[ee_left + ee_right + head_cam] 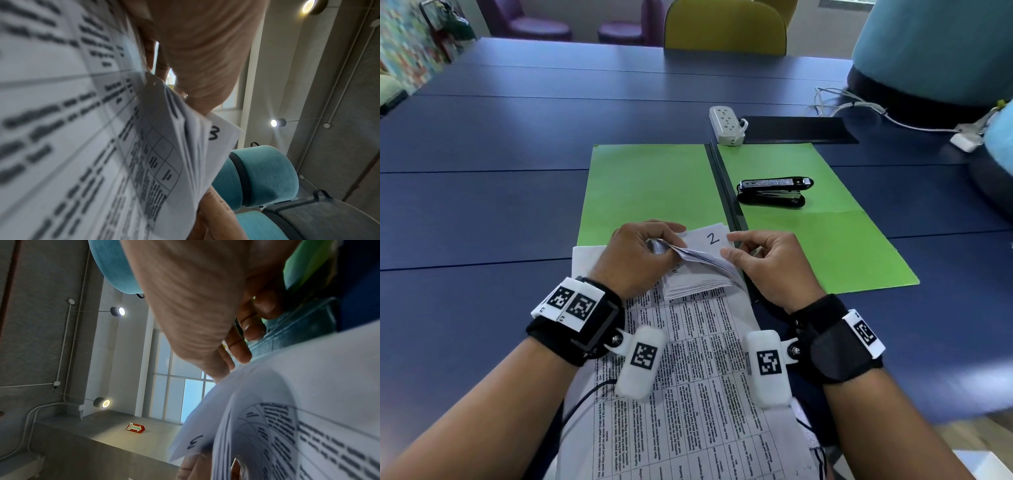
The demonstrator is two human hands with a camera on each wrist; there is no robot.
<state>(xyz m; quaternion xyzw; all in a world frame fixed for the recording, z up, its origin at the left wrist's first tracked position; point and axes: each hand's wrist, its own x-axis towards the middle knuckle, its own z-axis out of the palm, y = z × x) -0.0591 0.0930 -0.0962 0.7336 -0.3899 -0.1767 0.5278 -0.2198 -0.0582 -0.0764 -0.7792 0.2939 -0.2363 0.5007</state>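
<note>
Head view looks down at table [482,212]; both close upward wrist views share papers [702,277].

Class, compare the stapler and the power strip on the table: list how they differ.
The stapler is black; the power strip is white. The stapler lies on the green folder, the power strip on the blue table beyond it. The stapler lies crosswise; the power strip points away. Both lie untouched.
</note>
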